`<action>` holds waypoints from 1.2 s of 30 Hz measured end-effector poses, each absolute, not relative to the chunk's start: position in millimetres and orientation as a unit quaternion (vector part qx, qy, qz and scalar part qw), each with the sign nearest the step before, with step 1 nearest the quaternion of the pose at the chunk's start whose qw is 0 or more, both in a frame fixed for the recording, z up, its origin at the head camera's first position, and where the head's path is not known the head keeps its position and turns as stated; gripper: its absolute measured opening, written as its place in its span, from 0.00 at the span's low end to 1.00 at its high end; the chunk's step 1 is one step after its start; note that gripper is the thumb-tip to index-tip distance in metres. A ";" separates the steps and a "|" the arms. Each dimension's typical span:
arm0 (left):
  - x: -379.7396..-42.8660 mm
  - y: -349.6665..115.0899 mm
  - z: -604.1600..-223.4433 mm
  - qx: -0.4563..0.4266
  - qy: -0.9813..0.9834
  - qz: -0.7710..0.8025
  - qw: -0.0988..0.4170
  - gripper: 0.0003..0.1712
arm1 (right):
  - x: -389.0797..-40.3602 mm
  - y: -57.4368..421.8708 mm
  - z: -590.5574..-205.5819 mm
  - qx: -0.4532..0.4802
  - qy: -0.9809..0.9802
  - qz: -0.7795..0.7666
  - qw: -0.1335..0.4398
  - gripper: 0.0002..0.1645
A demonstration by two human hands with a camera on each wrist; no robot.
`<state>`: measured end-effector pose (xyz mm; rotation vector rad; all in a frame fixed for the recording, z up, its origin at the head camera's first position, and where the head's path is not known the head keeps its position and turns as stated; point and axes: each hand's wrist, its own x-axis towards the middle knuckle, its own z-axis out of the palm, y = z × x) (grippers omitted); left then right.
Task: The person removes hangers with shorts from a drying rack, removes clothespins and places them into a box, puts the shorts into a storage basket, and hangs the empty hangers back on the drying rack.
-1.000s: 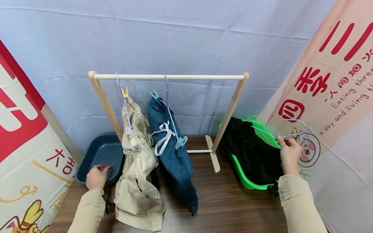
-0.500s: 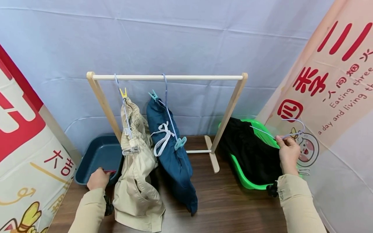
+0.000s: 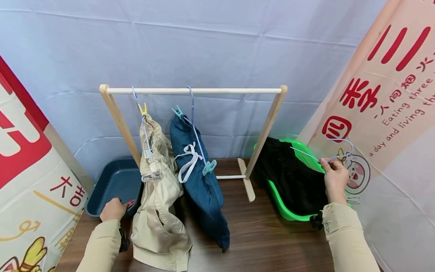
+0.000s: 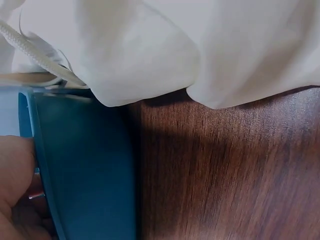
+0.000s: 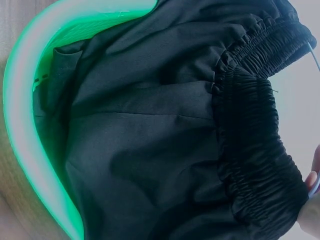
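Observation:
My left hand (image 3: 113, 209) is inside the dark blue tray (image 3: 117, 181), fingertips low and mostly hidden. A pinkish-red clothespin (image 3: 130, 203) sticks out at them; a red bit of it shows by the fingers in the left wrist view. At the right, my right hand (image 3: 336, 179) pinches a thin pale-purple clothes hanger (image 3: 303, 152), its hook pointing up and right. The hanger passes at the gathered elastic waist of black pants (image 5: 150, 140), which lie over the green basket (image 3: 282, 209).
A wooden rack (image 3: 231, 91) stands in the middle. Beige pants (image 3: 159, 215) and blue pants (image 3: 200, 189) hang from it on hangers, clipped with clothespins; the beige legs reach close beside the tray. White clips (image 3: 353, 199) show past the basket's right edge.
My left hand has gone down into the tray, and the red clothespin at its fingers has turned and shows less. The right hand keeps its grip on the hanger.

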<state>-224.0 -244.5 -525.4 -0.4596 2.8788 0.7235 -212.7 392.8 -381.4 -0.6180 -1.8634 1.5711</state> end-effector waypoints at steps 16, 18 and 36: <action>-225.6 -252.3 -518.5 -0.164 0.942 0.287 0.060 0.27 | -211.1 395.3 -380.6 -0.229 -0.685 0.615 0.317 0.16; -225.3 -253.9 -515.6 -0.165 0.942 0.290 0.051 0.27 | -210.2 396.1 -380.3 -0.226 -0.671 0.629 0.321 0.16; -234.0 -260.0 -438.7 -0.202 0.876 0.418 -0.129 0.27 | -206.4 404.3 -382.5 -0.195 -0.583 0.676 0.406 0.22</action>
